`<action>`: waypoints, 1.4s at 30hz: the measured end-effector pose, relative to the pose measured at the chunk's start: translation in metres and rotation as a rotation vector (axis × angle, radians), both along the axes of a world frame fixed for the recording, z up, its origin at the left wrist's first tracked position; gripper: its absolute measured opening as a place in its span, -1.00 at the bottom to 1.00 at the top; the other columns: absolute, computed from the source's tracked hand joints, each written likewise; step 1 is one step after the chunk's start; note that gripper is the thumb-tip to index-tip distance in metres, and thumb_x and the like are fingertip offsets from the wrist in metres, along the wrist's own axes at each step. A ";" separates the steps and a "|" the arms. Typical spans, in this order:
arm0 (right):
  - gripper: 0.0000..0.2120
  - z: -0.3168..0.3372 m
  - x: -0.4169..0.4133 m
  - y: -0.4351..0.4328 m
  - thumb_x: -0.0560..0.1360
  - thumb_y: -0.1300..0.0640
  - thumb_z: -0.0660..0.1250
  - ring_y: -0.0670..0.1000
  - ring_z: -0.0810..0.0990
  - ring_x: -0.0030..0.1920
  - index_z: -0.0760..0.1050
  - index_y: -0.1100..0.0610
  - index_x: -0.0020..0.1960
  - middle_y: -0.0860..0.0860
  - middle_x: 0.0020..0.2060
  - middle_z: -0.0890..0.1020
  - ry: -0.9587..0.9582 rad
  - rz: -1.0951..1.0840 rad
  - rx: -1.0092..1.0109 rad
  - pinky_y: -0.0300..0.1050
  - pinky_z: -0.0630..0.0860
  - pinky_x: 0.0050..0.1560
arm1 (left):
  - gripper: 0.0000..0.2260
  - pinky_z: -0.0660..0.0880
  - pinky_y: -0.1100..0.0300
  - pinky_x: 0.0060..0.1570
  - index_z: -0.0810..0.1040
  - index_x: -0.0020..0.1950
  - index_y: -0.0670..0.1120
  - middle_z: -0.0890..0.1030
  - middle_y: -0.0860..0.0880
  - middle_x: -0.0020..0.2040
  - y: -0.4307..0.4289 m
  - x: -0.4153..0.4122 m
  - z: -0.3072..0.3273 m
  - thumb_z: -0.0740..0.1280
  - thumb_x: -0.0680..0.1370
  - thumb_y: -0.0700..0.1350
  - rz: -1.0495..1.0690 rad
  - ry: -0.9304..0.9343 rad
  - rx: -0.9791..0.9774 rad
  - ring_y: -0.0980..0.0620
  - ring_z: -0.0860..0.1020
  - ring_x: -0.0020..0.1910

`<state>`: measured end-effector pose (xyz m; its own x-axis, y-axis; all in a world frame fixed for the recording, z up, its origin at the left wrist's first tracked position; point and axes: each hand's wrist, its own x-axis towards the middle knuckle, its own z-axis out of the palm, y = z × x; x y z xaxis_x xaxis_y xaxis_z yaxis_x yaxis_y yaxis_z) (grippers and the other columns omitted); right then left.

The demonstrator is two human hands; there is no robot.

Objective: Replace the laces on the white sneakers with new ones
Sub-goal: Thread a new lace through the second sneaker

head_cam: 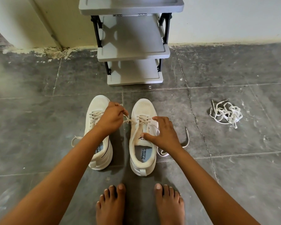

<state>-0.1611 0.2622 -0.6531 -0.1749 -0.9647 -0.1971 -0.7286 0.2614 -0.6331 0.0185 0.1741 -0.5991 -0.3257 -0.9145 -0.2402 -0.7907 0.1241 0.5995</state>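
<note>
Two white sneakers stand side by side on the grey floor, toes pointing away from me. The left sneaker [99, 104] is laced, and my forearm covers its middle. My left hand [112, 117] reaches across it and pinches a cream lace [133, 137] that runs from the right sneaker [143, 108]. My right hand [165, 133] rests on the right sneaker's tongue and side, thumb pressing the tongue, fingers spread. Another lace end [186, 140] trails on the floor right of that shoe. A tangled pile of white laces [225, 113] lies farther right.
A grey plastic shoe rack [133, 51] with three shelves stands against the wall just beyond the sneakers. My bare feet [139, 205] are at the bottom of the view. The tiled floor [39, 127] is dusty and paint-flecked.
</note>
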 end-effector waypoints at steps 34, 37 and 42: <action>-0.85 0.007 -0.004 0.016 0.53 0.20 0.30 -0.02 0.58 -0.06 0.53 0.14 0.10 0.05 -0.09 0.61 -0.848 -0.397 0.086 -0.16 0.54 -0.01 | -0.90 0.48 0.12 -0.12 0.62 -0.05 -0.09 0.66 -0.06 -0.09 0.040 -0.066 -0.022 0.31 0.50 -0.17 -0.062 -0.023 -0.086 -0.05 0.58 -0.08; -0.82 0.008 -0.001 0.018 0.55 0.11 0.28 -0.02 0.61 0.01 0.53 0.12 0.12 0.06 0.00 0.63 -0.892 -0.401 0.102 -0.25 0.56 -0.04 | -0.90 0.48 0.12 -0.22 0.52 -0.02 -0.04 0.64 -0.06 -0.14 0.044 -0.068 -0.021 0.32 0.49 -0.20 0.022 0.036 -0.117 -0.06 0.58 -0.16; -0.90 0.008 0.005 0.017 0.55 0.21 0.27 0.05 0.61 -0.03 0.56 0.14 0.00 0.14 -0.03 0.64 -0.927 -0.455 0.051 -0.07 0.57 0.06 | -0.87 0.53 0.08 -0.13 0.46 -0.07 -0.07 0.63 -0.05 -0.12 0.046 -0.062 -0.019 0.32 0.47 -0.28 0.020 0.125 -0.099 -0.03 0.58 -0.11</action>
<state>-0.1562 0.2790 -0.6450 -0.2794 -0.8320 -0.4793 0.2137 0.4328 -0.8758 -0.0434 0.2202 -0.6179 -0.3288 -0.9383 -0.1070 -0.7135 0.1726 0.6791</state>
